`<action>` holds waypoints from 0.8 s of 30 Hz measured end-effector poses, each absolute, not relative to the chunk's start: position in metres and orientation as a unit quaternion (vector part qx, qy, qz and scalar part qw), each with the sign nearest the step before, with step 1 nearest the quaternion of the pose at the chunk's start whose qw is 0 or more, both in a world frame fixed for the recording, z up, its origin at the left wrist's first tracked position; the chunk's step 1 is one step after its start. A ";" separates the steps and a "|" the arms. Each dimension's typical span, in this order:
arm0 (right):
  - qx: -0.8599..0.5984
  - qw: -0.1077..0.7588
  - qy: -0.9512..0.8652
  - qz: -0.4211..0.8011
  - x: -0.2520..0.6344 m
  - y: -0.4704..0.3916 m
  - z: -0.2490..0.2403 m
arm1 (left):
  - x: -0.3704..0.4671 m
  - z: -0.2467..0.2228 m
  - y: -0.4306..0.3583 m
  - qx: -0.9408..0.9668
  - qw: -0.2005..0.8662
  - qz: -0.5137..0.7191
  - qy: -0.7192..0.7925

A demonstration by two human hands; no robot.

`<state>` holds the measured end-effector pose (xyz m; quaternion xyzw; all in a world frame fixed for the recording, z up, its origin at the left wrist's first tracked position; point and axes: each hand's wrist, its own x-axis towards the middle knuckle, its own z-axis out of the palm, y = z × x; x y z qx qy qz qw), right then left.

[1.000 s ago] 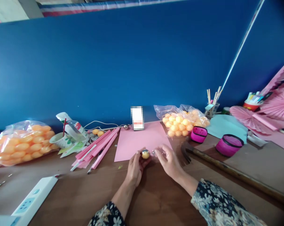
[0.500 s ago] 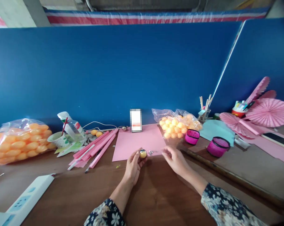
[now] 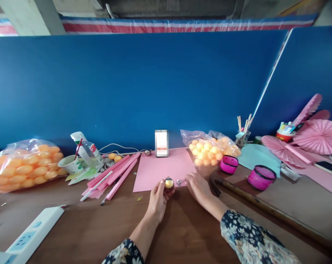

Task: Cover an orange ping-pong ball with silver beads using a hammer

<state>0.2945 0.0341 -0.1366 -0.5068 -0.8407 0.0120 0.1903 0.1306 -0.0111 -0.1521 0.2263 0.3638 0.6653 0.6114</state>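
In the head view, my left hand (image 3: 158, 202) is closed round a small shiny round metal piece (image 3: 169, 183), gold-coloured in front with a dark silvery edge. It is held just at the near edge of a pink paper sheet (image 3: 166, 165). A little silvery metal cluster (image 3: 179, 182) lies between my two hands, over that same edge. My right hand (image 3: 199, 187) is beside the cluster with its fingers pressed together. Whether those fingertips grip part of the cluster is too small to tell.
Pink paper strips (image 3: 113, 178), a cup (image 3: 69, 164) and a bag of orange balls (image 3: 25, 168) are left. A second ball bag (image 3: 207, 152), magenta round containers (image 3: 261, 178) and a wooden stick (image 3: 265, 205) lie right. A white power strip (image 3: 35, 233) sits front left.
My right hand has moved a little left, closer to the silvery cluster. My left hand still holds the round metal piece. The whole view has shifted slightly.
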 end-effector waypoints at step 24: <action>-0.491 0.296 -0.818 0.048 0.296 0.034 -0.153 | 0.130 -0.149 -0.013 0.226 0.623 0.649 0.374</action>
